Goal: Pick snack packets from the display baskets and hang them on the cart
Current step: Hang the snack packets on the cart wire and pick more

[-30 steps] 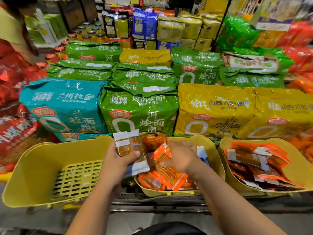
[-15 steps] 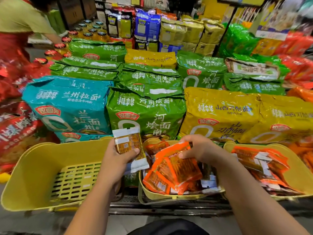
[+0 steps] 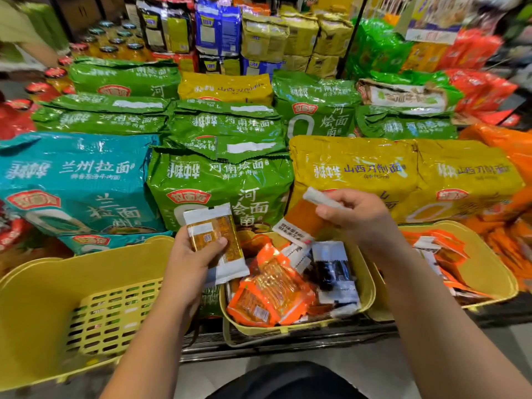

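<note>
My left hand (image 3: 191,262) grips a golden-brown snack packet (image 3: 214,240) with white ends, held upright above the gap between the left and middle baskets. Above the middle yellow basket (image 3: 365,283), my right hand (image 3: 355,216) pinches the white top edge of an orange packet (image 3: 305,217), which hangs lifted clear of the pile. Several orange, white and black packets (image 3: 273,295) lie in that basket. No cart is in view.
A slotted yellow basket (image 3: 57,306) stands at the left and a third yellow basket (image 3: 486,272) with orange packets at the right. Behind them lie large teal, green and yellow noodle bags (image 3: 221,185). A person's arm shows at the top left.
My right hand has risen out of the middle basket, lifting one orange packet by its top edge. My left hand keeps its packet in about the same spot.
</note>
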A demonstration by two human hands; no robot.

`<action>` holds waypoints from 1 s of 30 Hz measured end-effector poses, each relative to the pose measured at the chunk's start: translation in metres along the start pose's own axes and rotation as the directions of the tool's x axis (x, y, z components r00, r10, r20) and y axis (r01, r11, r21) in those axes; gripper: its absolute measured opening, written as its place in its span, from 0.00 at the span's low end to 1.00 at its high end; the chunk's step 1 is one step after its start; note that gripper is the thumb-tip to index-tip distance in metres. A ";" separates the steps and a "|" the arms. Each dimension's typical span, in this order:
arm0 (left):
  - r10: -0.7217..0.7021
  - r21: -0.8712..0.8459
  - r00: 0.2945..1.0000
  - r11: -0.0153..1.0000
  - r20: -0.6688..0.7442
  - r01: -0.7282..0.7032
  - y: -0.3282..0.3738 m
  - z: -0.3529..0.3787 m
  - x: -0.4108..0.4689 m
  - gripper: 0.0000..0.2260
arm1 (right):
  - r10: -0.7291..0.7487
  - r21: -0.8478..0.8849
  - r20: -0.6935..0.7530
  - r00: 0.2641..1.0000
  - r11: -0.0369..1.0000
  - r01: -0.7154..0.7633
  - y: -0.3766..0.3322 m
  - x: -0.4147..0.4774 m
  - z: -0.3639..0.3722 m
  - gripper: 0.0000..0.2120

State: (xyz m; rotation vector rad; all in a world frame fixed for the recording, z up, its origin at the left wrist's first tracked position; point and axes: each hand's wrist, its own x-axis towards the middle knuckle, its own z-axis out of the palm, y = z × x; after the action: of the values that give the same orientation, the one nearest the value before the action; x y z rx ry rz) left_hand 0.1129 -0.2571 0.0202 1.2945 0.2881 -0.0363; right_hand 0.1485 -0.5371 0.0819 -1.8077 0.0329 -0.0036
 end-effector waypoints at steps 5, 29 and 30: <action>-0.014 -0.019 0.997 1.000 0.073 0.015 0.005 0.011 -0.004 0.13 | 0.034 0.120 -0.035 0.999 0.992 -0.030 -0.020 -0.011 -0.010 0.07; -0.132 -0.188 0.989 0.972 0.074 0.143 0.022 -0.025 -0.008 0.23 | 0.407 -0.959 0.219 0.887 0.258 0.118 0.050 -0.014 0.102 0.51; -0.146 -0.166 0.985 0.973 0.096 0.160 0.023 -0.026 -0.009 0.25 | 0.380 -0.955 0.207 0.901 0.279 0.102 0.045 -0.015 0.101 0.49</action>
State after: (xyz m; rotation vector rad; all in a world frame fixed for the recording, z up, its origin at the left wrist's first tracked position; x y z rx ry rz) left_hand 0.1036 -0.2270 0.0372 1.0933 0.3121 -0.1926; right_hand 0.1349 -0.4492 0.0143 -3.0310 -0.1337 0.6921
